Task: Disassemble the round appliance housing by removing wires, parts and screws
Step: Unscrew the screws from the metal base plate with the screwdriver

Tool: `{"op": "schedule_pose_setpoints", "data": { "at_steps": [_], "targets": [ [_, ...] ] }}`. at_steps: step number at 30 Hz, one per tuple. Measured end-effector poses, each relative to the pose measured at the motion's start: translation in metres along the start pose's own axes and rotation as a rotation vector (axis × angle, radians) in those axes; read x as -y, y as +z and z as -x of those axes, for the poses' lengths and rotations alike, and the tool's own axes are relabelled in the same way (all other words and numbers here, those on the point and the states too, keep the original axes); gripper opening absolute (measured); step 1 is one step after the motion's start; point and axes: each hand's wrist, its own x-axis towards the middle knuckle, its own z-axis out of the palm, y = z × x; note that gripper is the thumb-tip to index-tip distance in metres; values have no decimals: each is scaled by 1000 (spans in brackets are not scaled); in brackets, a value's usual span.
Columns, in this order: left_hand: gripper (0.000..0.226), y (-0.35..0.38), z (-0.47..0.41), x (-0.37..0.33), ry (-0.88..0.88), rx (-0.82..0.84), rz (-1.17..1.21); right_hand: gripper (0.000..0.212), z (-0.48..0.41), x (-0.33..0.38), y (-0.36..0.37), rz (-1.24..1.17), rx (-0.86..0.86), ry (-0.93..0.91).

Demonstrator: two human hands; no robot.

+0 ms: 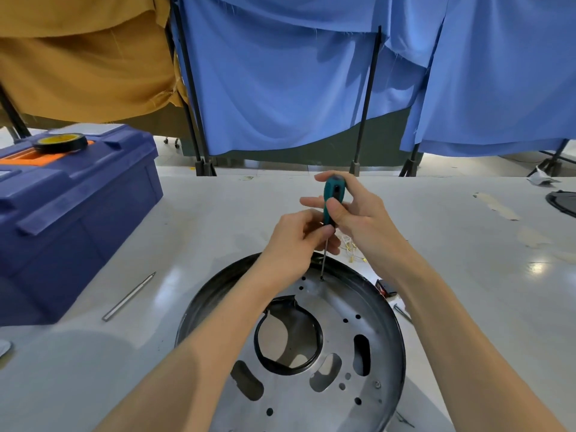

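Over housing [311,353], hands [327,226] on screwdriver [333,198]

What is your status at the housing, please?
Both hands on screwdriver: right grip on handle, left grip lower down. Tip at screw on housing far side. Nothing in the way.

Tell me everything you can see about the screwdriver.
The screwdriver has a teal handle with black inlays and a thin metal shaft. It stands nearly upright, tip set in a screw hole near the far rim of the round housing. The right hand wraps the handle; the left hand pinches its lower end.
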Motion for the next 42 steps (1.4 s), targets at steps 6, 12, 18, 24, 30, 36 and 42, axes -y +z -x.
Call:
{"op": "schedule_pose_setpoints", "data": {
  "at_steps": [6,12,18,24,30,36,42],
  "targets": [
    [15,1,1,2,-13,1,33,40,-9,4,9,255,-272,-126],
    [14,4,2,6,-23,-44,80,24,-8,7,11,156,-306,-177],
    [26,1,5,6,-27,64,152,38,-6,9,2,78,-121,-145],
    [15,1,5,9,-32,42,120,27,-7,10,2,312,-186,-168],
    [25,1,6,6,23,70,107,36,-6,10,6,237,-225,-198],
    [23,1,6,7,3,31,83,17,-4,17,0,243,-104,-172],
    [26,2,8,6,32,3,52,28,-4,16,3,322,-224,-229]
  ]
}}
